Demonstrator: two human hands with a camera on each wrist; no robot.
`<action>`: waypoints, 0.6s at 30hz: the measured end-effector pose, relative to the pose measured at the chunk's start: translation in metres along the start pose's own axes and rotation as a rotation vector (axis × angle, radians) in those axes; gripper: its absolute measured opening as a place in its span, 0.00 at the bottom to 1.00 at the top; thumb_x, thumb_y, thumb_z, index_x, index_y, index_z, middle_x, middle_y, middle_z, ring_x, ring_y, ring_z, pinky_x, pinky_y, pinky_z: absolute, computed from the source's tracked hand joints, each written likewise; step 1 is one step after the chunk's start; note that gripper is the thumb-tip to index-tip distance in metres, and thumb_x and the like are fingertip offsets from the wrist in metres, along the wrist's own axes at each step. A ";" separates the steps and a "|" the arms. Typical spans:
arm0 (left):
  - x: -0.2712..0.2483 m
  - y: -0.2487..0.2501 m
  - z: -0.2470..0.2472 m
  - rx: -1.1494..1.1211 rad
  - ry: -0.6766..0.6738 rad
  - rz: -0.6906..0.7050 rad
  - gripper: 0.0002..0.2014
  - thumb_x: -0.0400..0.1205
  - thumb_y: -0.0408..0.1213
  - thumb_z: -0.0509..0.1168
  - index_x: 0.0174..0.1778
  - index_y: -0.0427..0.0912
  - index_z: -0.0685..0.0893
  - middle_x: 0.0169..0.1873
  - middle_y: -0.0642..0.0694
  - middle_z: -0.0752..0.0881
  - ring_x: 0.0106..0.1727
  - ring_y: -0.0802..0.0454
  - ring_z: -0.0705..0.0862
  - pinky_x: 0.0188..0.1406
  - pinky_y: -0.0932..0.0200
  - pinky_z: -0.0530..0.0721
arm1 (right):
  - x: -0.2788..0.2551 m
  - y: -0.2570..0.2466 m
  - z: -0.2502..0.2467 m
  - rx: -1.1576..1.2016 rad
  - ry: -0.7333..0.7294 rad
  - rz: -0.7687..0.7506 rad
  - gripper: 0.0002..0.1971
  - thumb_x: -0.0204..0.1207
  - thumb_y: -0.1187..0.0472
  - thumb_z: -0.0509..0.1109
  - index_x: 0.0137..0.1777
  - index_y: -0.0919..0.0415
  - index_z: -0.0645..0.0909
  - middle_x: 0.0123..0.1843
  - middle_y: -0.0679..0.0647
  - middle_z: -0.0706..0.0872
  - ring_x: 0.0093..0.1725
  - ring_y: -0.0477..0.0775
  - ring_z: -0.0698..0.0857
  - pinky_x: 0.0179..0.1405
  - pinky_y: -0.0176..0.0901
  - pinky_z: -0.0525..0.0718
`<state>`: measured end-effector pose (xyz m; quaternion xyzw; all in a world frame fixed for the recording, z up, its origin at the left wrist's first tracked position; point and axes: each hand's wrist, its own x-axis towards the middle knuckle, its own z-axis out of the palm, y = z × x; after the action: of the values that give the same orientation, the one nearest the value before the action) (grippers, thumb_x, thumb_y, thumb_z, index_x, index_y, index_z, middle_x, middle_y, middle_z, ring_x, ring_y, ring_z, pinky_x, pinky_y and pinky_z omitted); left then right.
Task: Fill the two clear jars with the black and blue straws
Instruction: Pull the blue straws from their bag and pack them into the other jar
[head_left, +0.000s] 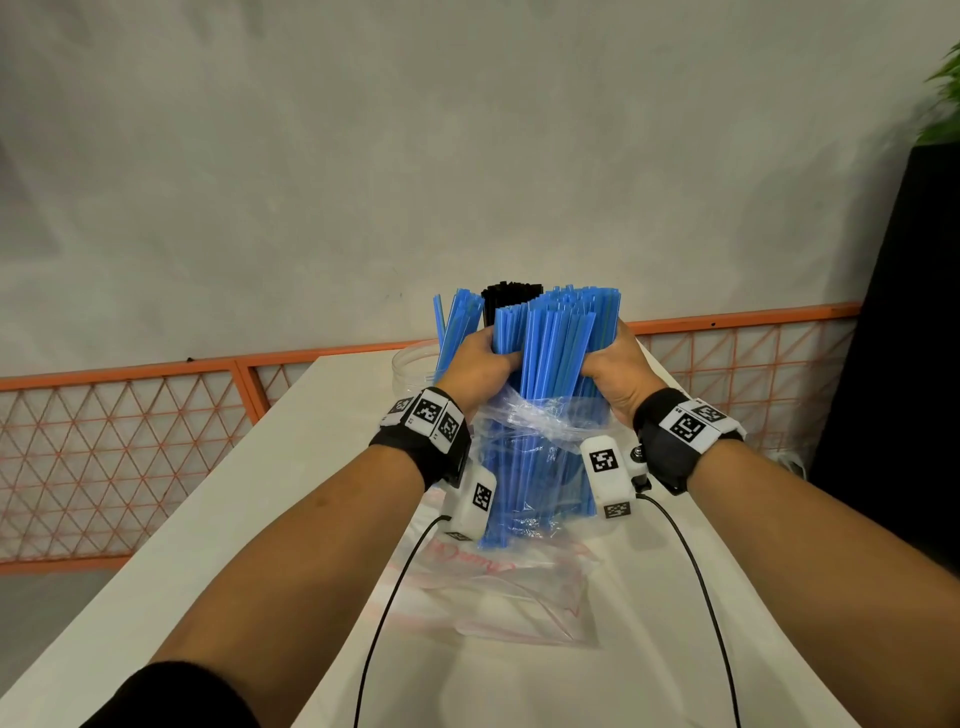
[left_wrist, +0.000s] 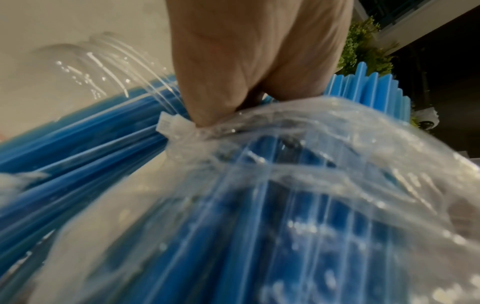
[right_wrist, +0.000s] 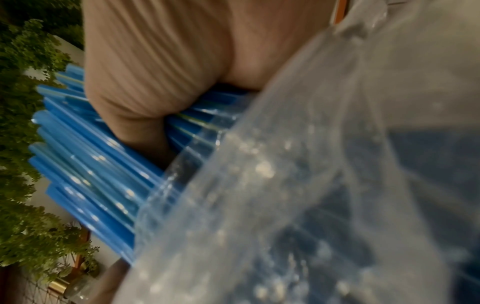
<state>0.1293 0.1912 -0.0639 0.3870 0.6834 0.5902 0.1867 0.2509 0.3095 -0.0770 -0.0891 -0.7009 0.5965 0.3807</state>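
Observation:
A thick bundle of blue straws (head_left: 550, 358) stands upright above the white table (head_left: 322, 467), its lower half inside a clear plastic bag (head_left: 535, 431). My left hand (head_left: 480, 364) grips the bundle from the left and my right hand (head_left: 615, 371) grips it from the right. Behind my left hand stands a clear jar (head_left: 413, 364) with several blue straws (head_left: 457, 322) in it. Black straws (head_left: 511, 299) show behind the bundle; their jar is hidden. The left wrist view shows the bag (left_wrist: 298, 164) around the blue straws (left_wrist: 78, 148). The right wrist view shows the blue straws (right_wrist: 98, 174) and the bag (right_wrist: 311, 185).
Another clear bag with red print (head_left: 498, 592) lies flat on the table below the bundle. An orange mesh fence (head_left: 130, 431) runs behind the table. A black panel with a green plant (head_left: 930, 260) stands at the right. Wrist cables (head_left: 384, 613) trail toward me.

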 end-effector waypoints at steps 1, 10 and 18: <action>-0.001 0.000 -0.001 -0.005 0.004 0.015 0.12 0.83 0.30 0.69 0.62 0.42 0.82 0.55 0.42 0.90 0.53 0.49 0.90 0.53 0.53 0.90 | 0.000 0.000 0.000 0.001 -0.003 -0.001 0.28 0.68 0.75 0.78 0.68 0.67 0.77 0.60 0.63 0.88 0.60 0.61 0.87 0.59 0.62 0.87; -0.010 0.018 -0.019 -0.196 0.123 0.191 0.07 0.81 0.28 0.70 0.54 0.35 0.83 0.44 0.35 0.88 0.44 0.40 0.88 0.47 0.43 0.91 | 0.000 0.000 0.001 0.001 -0.006 -0.020 0.26 0.68 0.75 0.78 0.67 0.67 0.78 0.59 0.61 0.88 0.59 0.57 0.88 0.57 0.58 0.88; -0.020 0.014 -0.027 -0.025 0.069 0.128 0.08 0.78 0.22 0.72 0.51 0.31 0.84 0.50 0.31 0.87 0.48 0.37 0.89 0.52 0.48 0.91 | 0.002 0.002 0.002 -0.029 0.009 -0.010 0.26 0.67 0.75 0.79 0.66 0.67 0.78 0.59 0.62 0.88 0.60 0.58 0.88 0.59 0.61 0.87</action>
<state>0.1267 0.1584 -0.0482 0.4071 0.6558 0.6223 0.1298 0.2476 0.3101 -0.0778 -0.0938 -0.7081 0.5840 0.3856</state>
